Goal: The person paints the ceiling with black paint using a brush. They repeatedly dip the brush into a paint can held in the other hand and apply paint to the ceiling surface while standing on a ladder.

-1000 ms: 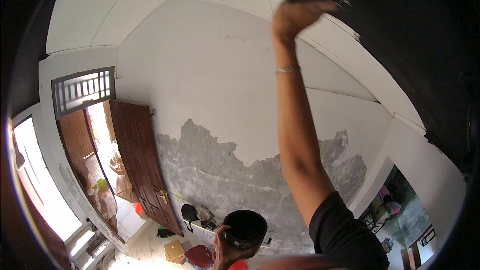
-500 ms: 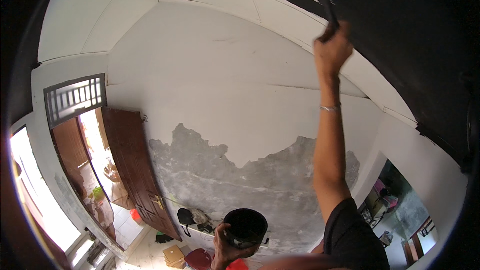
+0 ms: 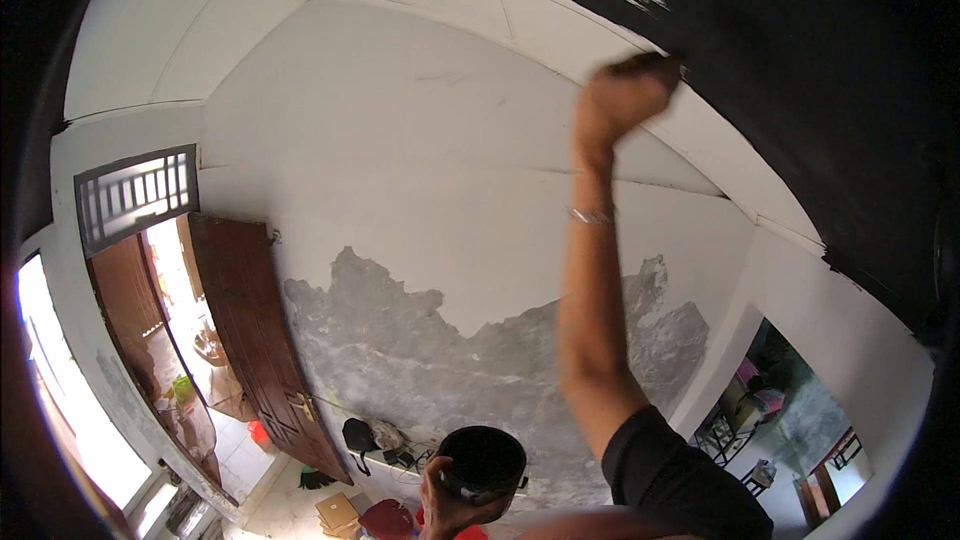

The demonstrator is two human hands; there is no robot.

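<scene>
The right hand (image 3: 625,95) is stretched way up high, because the ceiling is far above the head. Its fingers (image 3: 640,75) are curled tight around something dark at the top, likely a brush handle, but it is blurry and too hard to see well. The hand sits right at the edge where the wet-looking black paint patch (image 3: 800,60) meets the white ceiling panel (image 3: 400,70). A thin silver bracelet (image 3: 592,216) circles the wrist.

The left hand (image 3: 445,500) is down low, near the bottom of the view. Its fingers are wrapped around a round black can (image 3: 482,460), held close to the body so it stays easy to reach. It looks like it holds the black paint.

Far below, on the floor beside the brown wooden door (image 3: 255,340), lies a flat tan cardboard box (image 3: 337,510). A red bag-like thing (image 3: 385,520) lies just beside it. A small red bucket (image 3: 258,432) stands near the door's foot. A black bag (image 3: 358,435) rests against the grey patchy wall (image 3: 420,360).
</scene>
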